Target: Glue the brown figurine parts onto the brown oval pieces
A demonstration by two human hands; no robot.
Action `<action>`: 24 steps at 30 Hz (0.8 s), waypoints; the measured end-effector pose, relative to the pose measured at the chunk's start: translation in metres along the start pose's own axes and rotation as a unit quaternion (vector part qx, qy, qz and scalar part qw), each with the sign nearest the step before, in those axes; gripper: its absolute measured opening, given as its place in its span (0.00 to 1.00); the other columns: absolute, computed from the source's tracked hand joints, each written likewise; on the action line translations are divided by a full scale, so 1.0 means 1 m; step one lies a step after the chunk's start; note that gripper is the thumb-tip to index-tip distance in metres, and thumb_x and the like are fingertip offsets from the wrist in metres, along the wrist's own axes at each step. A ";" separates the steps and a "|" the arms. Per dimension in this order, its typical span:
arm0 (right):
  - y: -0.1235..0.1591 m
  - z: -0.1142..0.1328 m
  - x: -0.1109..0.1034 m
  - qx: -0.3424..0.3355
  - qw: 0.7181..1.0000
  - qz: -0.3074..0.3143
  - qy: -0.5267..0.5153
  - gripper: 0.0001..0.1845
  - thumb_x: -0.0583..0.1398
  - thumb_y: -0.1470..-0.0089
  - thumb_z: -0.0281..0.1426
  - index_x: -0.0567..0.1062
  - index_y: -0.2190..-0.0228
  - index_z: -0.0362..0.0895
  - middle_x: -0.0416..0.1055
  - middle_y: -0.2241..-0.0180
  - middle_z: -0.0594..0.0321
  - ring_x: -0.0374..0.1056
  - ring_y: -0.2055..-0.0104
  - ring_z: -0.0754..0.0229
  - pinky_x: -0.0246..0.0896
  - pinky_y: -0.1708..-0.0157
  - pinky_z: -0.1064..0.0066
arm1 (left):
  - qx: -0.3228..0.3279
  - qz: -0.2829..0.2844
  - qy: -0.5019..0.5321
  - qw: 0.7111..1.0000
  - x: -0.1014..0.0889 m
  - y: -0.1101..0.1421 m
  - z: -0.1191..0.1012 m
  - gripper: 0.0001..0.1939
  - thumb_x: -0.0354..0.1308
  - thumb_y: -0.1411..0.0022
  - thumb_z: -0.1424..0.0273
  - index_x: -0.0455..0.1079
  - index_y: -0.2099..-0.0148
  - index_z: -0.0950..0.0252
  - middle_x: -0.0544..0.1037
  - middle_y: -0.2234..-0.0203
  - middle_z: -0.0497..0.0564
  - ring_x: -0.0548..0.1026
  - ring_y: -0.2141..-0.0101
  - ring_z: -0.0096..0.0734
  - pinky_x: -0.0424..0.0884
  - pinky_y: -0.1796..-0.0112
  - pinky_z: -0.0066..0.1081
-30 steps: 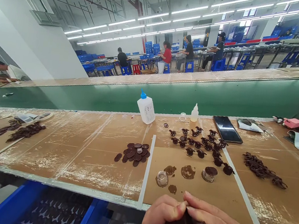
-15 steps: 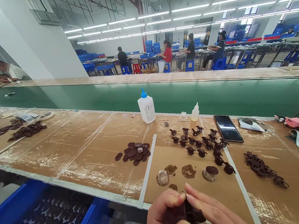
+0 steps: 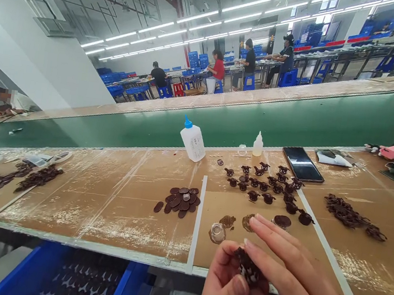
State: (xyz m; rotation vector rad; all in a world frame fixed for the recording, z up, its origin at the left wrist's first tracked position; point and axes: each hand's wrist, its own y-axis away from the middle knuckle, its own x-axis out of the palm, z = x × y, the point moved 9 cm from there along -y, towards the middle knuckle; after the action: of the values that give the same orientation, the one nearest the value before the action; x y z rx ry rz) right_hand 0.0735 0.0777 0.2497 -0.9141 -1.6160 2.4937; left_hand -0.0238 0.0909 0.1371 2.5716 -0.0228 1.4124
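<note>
Several co-workers (image 3: 217, 67) sit at distant benches in a long, brightly lit factory hall, beyond the green conveyor belt (image 3: 222, 126) behind your cardboard-covered bench (image 3: 100, 207). Your left hand (image 3: 226, 291) and right hand (image 3: 295, 283) are both closed in a pinch on a dark brown flecked piece (image 3: 248, 267), just over the bench's metal front edge (image 3: 95, 245). A blue crate (image 3: 65, 275) sits below that edge, left of your hands. Your right fingertips (image 3: 256, 221) reach just beside a dark-topped glass cup (image 3: 282, 222). A white divider strip (image 3: 196, 225) stands left of your hands, with bare cardboard beyond it, before a pile of dark discs (image 3: 178, 201).
</note>
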 end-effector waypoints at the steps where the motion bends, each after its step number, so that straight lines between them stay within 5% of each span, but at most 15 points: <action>1: -0.003 0.001 -0.001 -0.004 1.000 -0.005 0.002 0.21 0.60 0.43 0.19 0.77 0.48 0.38 0.73 0.41 0.48 0.66 0.35 0.47 0.71 0.39 0.60 | 0.001 0.003 -0.006 1.000 0.000 0.000 0.000 0.18 0.80 0.51 0.64 0.82 0.58 0.58 0.82 0.67 0.47 0.80 0.68 0.25 0.75 0.63 0.23; 24: -0.005 -0.002 -0.013 0.003 1.000 -0.025 -0.008 0.18 0.59 0.46 0.15 0.81 0.56 0.40 0.82 0.53 0.58 0.75 0.43 0.56 0.68 0.38 0.68 | 0.018 -0.016 -0.043 0.999 -0.012 0.000 0.006 0.18 0.80 0.50 0.65 0.76 0.61 0.62 0.79 0.69 0.46 0.78 0.70 0.26 0.72 0.69 0.22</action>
State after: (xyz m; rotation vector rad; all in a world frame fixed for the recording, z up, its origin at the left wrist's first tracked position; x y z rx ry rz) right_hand 0.0836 0.0771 0.2593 -0.8441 -1.6134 2.4785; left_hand -0.0252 0.0888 0.1241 2.6479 0.0319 1.3018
